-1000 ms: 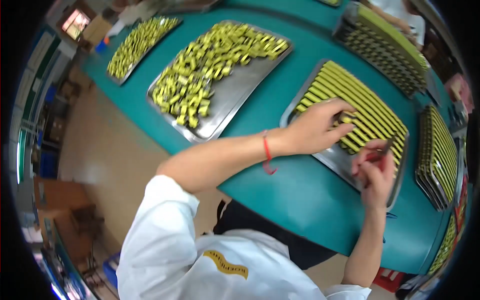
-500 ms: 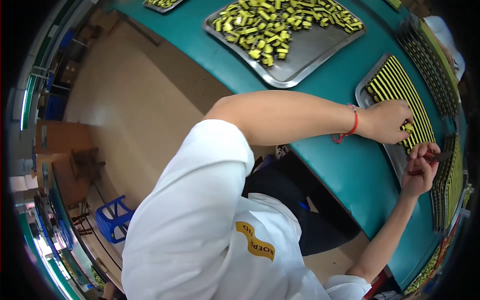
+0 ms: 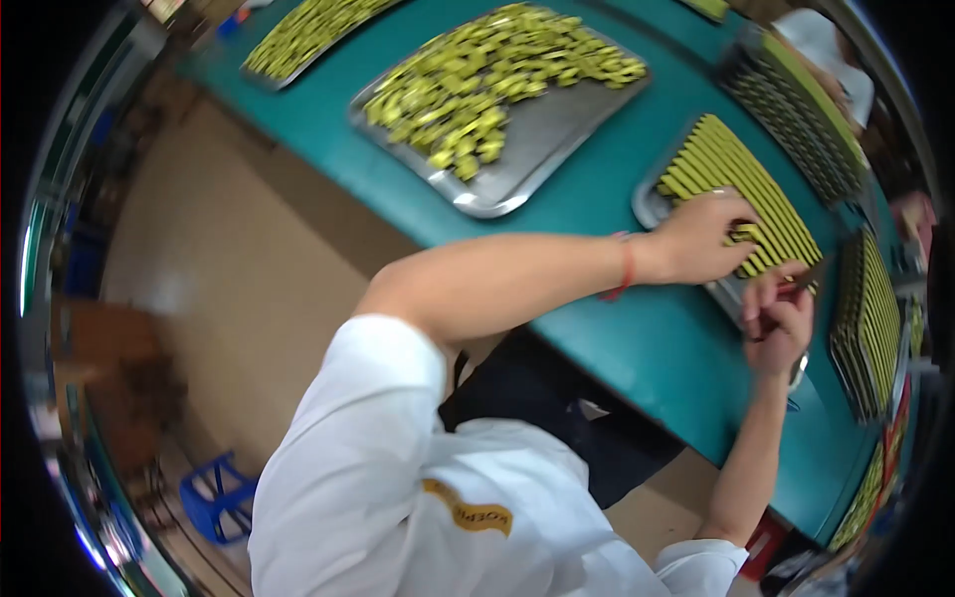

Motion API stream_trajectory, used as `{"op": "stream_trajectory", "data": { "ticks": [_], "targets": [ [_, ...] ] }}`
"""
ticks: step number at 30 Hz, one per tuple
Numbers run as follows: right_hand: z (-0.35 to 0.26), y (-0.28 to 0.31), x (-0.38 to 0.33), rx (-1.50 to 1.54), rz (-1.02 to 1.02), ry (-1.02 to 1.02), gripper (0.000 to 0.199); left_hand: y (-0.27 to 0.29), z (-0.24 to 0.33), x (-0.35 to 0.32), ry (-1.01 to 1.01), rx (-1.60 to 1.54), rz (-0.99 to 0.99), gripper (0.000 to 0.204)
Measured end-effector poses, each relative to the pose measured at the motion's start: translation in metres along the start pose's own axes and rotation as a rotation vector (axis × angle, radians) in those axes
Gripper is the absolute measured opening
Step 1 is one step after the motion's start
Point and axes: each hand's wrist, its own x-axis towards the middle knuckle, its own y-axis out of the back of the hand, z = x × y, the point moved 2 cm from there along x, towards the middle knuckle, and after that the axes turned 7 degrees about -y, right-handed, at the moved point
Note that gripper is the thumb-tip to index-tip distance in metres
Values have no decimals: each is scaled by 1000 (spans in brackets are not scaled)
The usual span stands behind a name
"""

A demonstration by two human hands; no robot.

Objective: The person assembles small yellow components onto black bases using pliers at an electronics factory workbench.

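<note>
My left hand point(image 3: 701, 239), with a red cord at its wrist, is over a metal tray point(image 3: 652, 204) lined with slanting rows of yellow-and-black strips point(image 3: 731, 164). Its fingers are closed on small yellow-and-black blocks point(image 3: 743, 233); how many is hidden. Beside it, at the tray's near right corner, my right hand point(image 3: 779, 328) curls around a red-handled tool point(image 3: 791, 287) with a dark, flat end. Blur and fingers hide the tool's exact kind. The fingertips of both hands are close together above the rows.
A larger metal tray point(image 3: 547, 149) holds a loose heap of yellow-and-black blocks point(image 3: 448, 95). Another filled tray point(image 3: 308, 40) lies at the far left. Stacked trays point(image 3: 796, 114) and more stacked rows point(image 3: 865, 328) border the right side of the green table point(image 3: 607, 348). Another person's white sleeve point(image 3: 821, 50) shows beyond.
The whole view has swung, so table, trays and hands sit further left in it. Both hands keep nearly the same place at the lined tray, still holding the blocks and the tool.
</note>
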Motion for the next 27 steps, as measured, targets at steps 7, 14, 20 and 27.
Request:
{"op": "stream_trajectory", "data": {
  "ticks": [7,14,20,27],
  "targets": [
    [4,-38,-24,223,-194,-432,28,13,35,-1,4,-72,-41,27],
    [-6,-33,-23,417,-358,-589,37,21,44,11,80,-45,-55,31],
    [-7,-26,-17,404,-412,-626,42,23,45,11,138,-94,-102,31],
    [-4,-22,-16,459,-417,-599,40,19,39,10,751,-776,-104,29]
  ]
}}
